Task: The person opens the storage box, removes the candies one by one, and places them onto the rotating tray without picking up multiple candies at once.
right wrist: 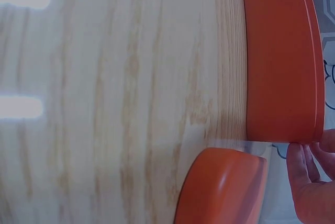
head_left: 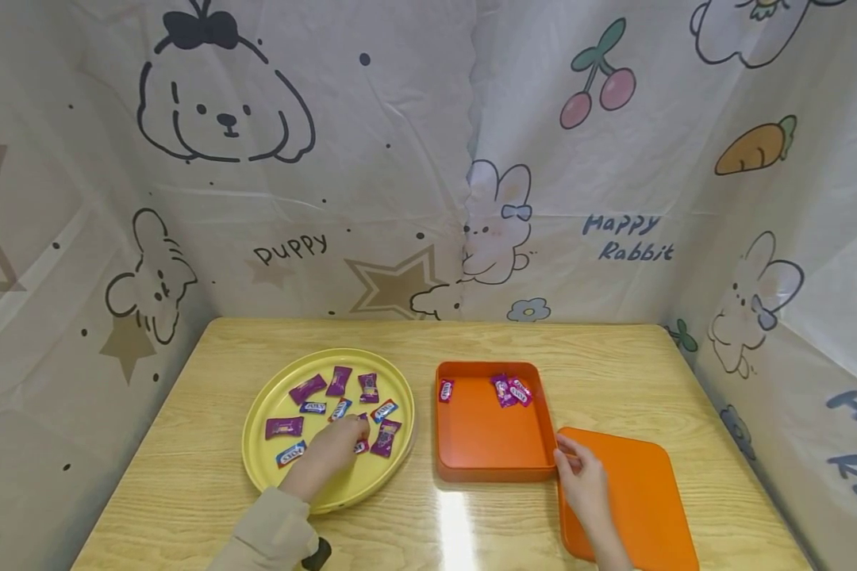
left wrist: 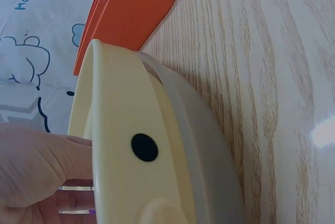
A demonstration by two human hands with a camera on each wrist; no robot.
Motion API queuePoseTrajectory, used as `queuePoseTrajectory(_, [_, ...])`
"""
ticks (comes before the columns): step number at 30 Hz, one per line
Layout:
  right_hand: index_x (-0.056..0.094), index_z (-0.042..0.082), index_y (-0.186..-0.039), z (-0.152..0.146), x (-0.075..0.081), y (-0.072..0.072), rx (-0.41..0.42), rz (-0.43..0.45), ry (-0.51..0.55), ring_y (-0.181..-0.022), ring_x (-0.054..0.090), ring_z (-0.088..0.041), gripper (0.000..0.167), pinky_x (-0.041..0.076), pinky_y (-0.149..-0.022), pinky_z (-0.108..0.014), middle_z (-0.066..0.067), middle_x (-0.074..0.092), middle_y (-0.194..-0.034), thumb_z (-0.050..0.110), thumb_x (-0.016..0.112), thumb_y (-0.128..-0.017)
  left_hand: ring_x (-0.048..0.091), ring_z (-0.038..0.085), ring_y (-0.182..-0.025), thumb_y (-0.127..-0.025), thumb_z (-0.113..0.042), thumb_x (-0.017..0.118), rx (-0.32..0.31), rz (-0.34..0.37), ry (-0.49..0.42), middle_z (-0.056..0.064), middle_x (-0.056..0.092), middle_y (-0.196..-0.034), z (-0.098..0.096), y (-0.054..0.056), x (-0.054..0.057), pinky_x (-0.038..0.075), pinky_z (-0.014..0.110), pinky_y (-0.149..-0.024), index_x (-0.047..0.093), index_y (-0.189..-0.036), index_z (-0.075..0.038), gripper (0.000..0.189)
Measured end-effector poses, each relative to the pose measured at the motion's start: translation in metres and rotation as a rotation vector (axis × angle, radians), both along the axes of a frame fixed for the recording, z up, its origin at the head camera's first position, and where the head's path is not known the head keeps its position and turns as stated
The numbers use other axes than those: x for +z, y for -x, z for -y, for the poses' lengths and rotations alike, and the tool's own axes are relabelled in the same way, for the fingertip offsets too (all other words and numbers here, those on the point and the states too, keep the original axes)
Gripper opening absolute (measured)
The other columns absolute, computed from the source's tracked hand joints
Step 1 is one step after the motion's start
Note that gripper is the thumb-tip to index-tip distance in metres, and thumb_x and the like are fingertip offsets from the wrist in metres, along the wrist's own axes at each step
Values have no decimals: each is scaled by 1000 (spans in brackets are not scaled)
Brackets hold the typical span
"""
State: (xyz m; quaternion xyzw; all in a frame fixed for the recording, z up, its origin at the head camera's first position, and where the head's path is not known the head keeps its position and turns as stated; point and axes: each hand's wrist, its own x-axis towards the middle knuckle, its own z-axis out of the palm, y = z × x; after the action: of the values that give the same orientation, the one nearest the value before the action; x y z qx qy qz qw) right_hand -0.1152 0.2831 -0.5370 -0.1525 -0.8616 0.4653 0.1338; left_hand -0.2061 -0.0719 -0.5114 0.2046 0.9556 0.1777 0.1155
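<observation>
My left hand (head_left: 332, 448) reaches down into the round yellow tray (head_left: 257, 456), fingertips among the wrapped candies. A purple-wrapped candy (head_left: 362, 416) and a pink one (head_left: 360, 447) show right beside those fingers. In the left wrist view the tray's rim (left wrist: 123, 88) hides the fingertips, so I cannot tell whether they pinch a candy. My right hand (head_left: 584, 480) is at the near right corner of the orange box (head_left: 496, 474), its fairly straight fingers touching the outer wall. Inside the box lie a small pink candy (head_left: 446, 390) on the left and two purple and pink candies (head_left: 503, 391) at the back.
An orange lid (head_left: 632, 496) lies to the right of the box, partly under my right hand. Several purple candies (head_left: 284, 427) and blue-and-red candies (head_left: 290, 454) are spread over the tray. A printed curtain (head_left: 371, 174) stands behind the wooden table (head_left: 186, 460).
</observation>
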Motion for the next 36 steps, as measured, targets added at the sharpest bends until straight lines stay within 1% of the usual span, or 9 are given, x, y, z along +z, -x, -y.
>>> queuePoseTrajectory(6, [61,-5,-111,0,0,0,-6,-14,-7,-79,64,-26,26,50,-62,-17,-21,64,-100,0,59,-86,57,23,-82,-74,5,67,-4,10,13,6,59,-87,0,3,7,50,36,-72,63,-92,-5,21])
queuePoseTrajectory(10, [61,-6,-112,0,1,-1,-1,-8,-3,-80,64,-27,26,49,-62,-16,-21,63,-100,1,58,-86,58,22,-81,-77,-5,70,2,17,-14,9,61,-94,-3,9,20,50,35,-70,63,-99,-4,24])
queuePoseTrajectory(12, [60,-6,-112,-1,2,-1,4,-6,-5,-80,64,-27,27,49,-62,-16,-22,63,-101,1,58,-87,58,26,-89,-78,-10,70,-2,-7,-24,13,60,-104,-7,14,28,51,38,-73,61,-108,-3,31])
queuePoseTrajectory(14, [60,-6,-112,-1,1,-1,2,-10,-9,-80,64,-27,26,49,-62,-16,-22,63,-101,1,58,-87,56,32,-101,-80,-14,69,-8,-44,-41,16,56,-117,-12,19,37,50,43,-80,57,-118,-3,41])
queuePoseTrajectory(16, [61,-6,-111,-1,1,-1,-3,-17,-11,-79,64,-27,26,49,-62,-16,-21,64,-100,0,59,-86,48,37,-114,-82,-19,67,-29,-95,-54,20,50,-126,-19,23,44,44,48,-90,51,-126,-3,49])
queuePoseTrajectory(19, [62,-6,-110,-1,0,-1,-9,-24,-14,-77,64,-25,26,50,-62,-17,-21,64,-99,-1,59,-85,39,39,-123,-84,-26,65,-65,-158,-70,21,42,-134,-33,31,50,35,52,-99,45,-133,-6,56])
queuePoseTrajectory(23, [61,-5,-112,-1,-1,-1,-11,-6,-10,-76,63,-23,26,49,-61,-17,-20,64,-99,0,58,-86,32,39,-128,-84,-31,65,-115,-214,-63,21,36,-140,-59,42,50,27,54,-104,41,-135,-8,61])
queuePoseTrajectory(28, [60,-3,-114,-2,-1,-1,-10,23,4,-79,63,-24,28,49,-61,-17,-19,63,-102,2,57,-87,28,37,-130,-86,-39,60,-152,-208,3,17,32,-143,-94,53,44,23,54,-105,37,-139,-11,64])
queuePoseTrajectory(36, [61,-5,-113,0,0,-2,-3,-10,-4,-79,63,-25,27,49,-62,-17,-21,63,-101,2,58,-87,32,31,-130,-86,-42,58,-170,-205,150,11,36,-142,-141,57,32,26,47,-106,41,-138,-15,61])
